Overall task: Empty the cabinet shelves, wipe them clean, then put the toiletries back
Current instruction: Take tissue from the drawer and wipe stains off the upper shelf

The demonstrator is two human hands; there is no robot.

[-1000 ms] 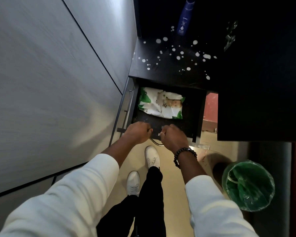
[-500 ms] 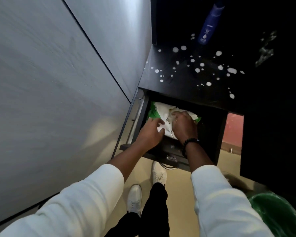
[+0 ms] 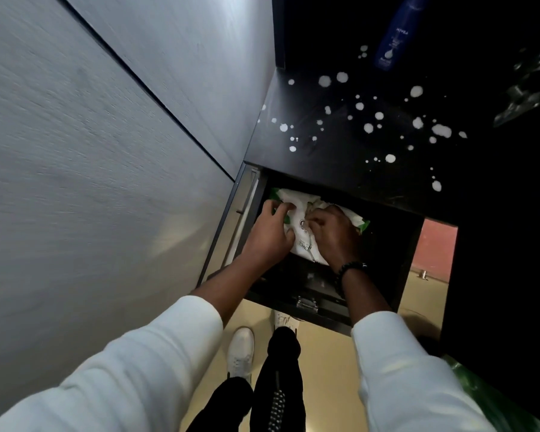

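Note:
A white and green pack of wet wipes (image 3: 300, 244) lies in the open black drawer (image 3: 396, 263) of the cabinet. My left hand (image 3: 270, 236) grips the pack's left side, fingers curled into it. At the middle of the pack my right hand (image 3: 332, 235) pinches its top; what exactly it pinches is hidden by the fingers. Above the drawer, the black shelf (image 3: 340, 169) is spattered with white spots. A dark blue lotion bottle (image 3: 395, 35) stands at the shelf's back.
A grey panelled wall (image 3: 106, 151) runs close along the left. A bin lined with a green bag (image 3: 493, 400) stands on the floor at the lower right. My white shoes (image 3: 240, 353) are just below the drawer front.
Both hands left the drawer handle and went into the open drawer onto the wipes pack. Since half a second ago their fingers have curled tighter on it.

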